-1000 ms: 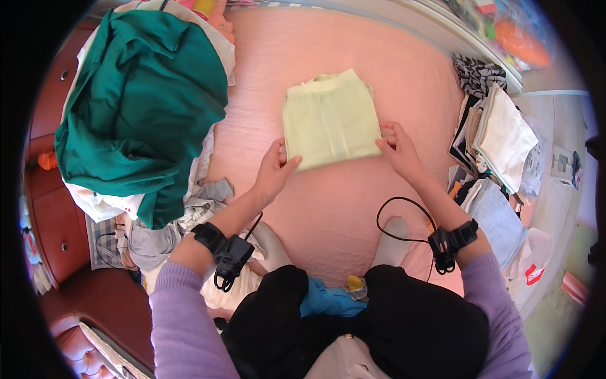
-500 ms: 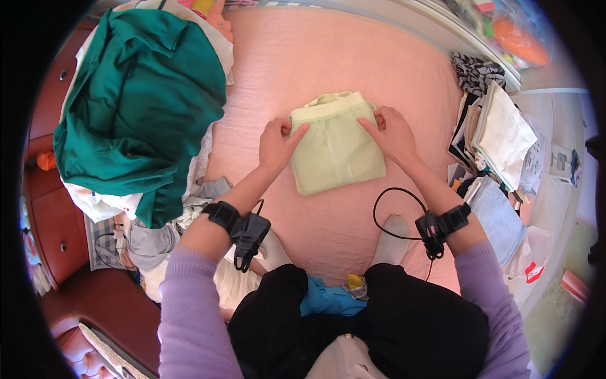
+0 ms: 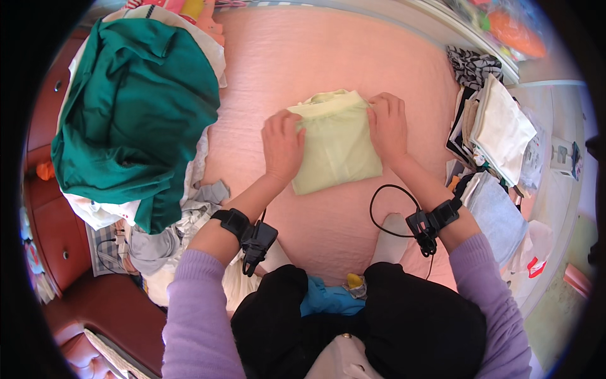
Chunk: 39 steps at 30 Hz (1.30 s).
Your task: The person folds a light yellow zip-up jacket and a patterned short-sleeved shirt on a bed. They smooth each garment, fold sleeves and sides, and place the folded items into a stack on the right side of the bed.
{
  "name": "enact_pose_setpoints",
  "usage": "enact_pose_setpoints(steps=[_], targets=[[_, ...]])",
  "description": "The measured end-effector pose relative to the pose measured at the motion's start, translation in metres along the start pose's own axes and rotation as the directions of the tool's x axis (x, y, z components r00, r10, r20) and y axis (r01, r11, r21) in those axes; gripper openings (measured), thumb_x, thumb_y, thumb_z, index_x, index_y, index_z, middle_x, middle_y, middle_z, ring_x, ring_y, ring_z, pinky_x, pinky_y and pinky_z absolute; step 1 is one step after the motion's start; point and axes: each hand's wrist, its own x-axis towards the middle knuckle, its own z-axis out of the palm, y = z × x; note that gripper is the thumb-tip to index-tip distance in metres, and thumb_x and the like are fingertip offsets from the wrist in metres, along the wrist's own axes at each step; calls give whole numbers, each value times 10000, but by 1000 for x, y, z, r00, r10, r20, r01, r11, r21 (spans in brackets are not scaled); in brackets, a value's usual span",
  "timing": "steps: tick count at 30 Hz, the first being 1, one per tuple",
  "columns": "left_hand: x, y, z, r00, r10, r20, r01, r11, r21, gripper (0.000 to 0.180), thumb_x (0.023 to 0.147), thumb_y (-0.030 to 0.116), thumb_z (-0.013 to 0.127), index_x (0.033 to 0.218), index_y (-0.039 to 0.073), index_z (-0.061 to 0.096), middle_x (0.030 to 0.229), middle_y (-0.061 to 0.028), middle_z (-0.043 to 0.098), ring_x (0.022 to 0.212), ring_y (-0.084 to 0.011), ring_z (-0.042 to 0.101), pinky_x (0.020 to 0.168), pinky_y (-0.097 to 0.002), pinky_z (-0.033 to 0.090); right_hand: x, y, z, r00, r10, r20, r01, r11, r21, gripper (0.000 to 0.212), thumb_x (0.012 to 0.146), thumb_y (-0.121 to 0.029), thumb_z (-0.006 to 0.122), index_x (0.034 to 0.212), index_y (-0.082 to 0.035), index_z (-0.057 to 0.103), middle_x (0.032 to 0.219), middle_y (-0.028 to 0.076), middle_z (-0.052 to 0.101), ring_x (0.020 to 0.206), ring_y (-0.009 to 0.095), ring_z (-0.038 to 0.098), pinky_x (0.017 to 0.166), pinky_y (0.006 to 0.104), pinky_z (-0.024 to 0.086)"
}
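Pink bedspread (image 3: 328, 57) in bright light — reddish-brown wooden drawers (image 3: 47, 208) left.
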Motion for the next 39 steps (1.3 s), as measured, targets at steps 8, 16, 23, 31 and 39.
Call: enact_pose_setpoints(steps=[8, 16, 23, 31, 39], targets=[[-10, 20, 9, 909, 217, 357, -218, 975, -37, 694, 860, 281, 635, 1444, 19, 368, 1520, -162, 317, 1434, -325, 258, 1166, -453, 241, -15, -30, 8, 877, -297, 379, 308, 951, 33, 711, 860, -381, 652, 1449, -70, 402, 1536, 104, 334, 1451, 286, 236, 1179, 433, 238], [15, -2, 2, 922, 160, 353, -177, 984, 18, 654, 872, 332, 637, 1409, 38, 406, 1456, -124, 409, 1348, -299, 370, 1085, -446, 312, 2, -5, 10, 896, -283, 343, 273, 959, 78, 638, 853, -299, 681, 1402, -71, 449, 1476, 107, 406, 1407, 295, 319, 1135, 436, 308], [69, -23, 8, 803, -213, 556, 201, 976, 83, 645, 730, 363, 785, 1240, 41, 556, 1182, -124, 622, 1106, -294, 574, 907, -470, 446, 48, 22, 23, 876, 23, 482, -155, 959, 236, 689, 751, -254, 768, 1347, -60, 483, 1345, 170, 505, 1175, 323, 535, 950, 415, 469], [93, -41, -26, 719, -76, 691, 418, 841, -343, 320, 685, 225, 796, 894, 33, 648, 832, -85, 680, 791, -225, 652, 729, -351, 503, 80, 22, -3, 590, 56, 805, -458, 845, 277, 469, 764, -127, 749, 1202, -25, 617, 1043, 119, 658, 932, 208, 621, 838, 328, 504], [96, -3, -105, 951, 263, 161, -185, 905, -384, 342, 683, 30, 687, 1010, 76, 596, 805, -57, 564, 760, -228, 553, 703, -348, 429, 76, -7, -82, 952, -292, 88, 215, 849, 483, 207, 731, -56, 698, 907, -77, 591, 907, 52, 584, 933, 233, 527, 810, 346, 431]])
